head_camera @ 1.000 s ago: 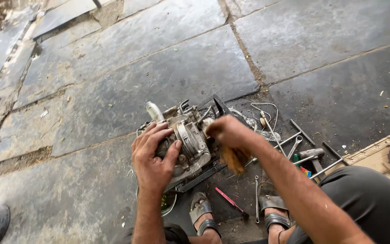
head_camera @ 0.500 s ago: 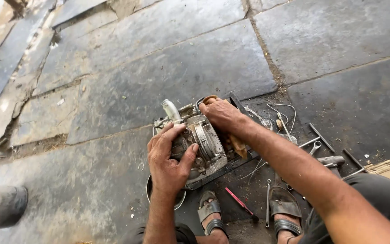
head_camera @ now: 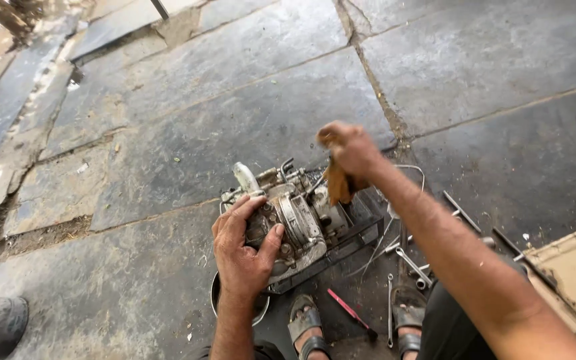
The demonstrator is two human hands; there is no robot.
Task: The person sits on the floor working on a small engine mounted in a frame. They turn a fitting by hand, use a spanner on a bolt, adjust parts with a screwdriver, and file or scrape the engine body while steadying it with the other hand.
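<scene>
Engine [head_camera: 295, 227] sits on a black tray [head_camera: 361, 235] on the stone floor [head_camera: 201, 120], between the sandalled feet and a floor seam. Left hand [head_camera: 243, 252]: fingers spread, gripping the engine casing. Right hand [head_camera: 348, 148]: raised above the engine, fingers clenched on a brown rag [head_camera: 337, 183]. Metal bowl [head_camera: 216, 299] lies partly under the left wrist; contents hidden. Wrenches [head_camera: 411, 257] and a red-handled tool [head_camera: 348, 310] lie just beside the tray.

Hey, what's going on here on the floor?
A person crouches over a small engine on the stone floor. The left hand grips the engine's near side. The right hand is lifted above it, holding a brown rag. Wrenches and a red-handled tool lie by the sandalled feet, and a metal bowl sits partly under the engine.
</scene>
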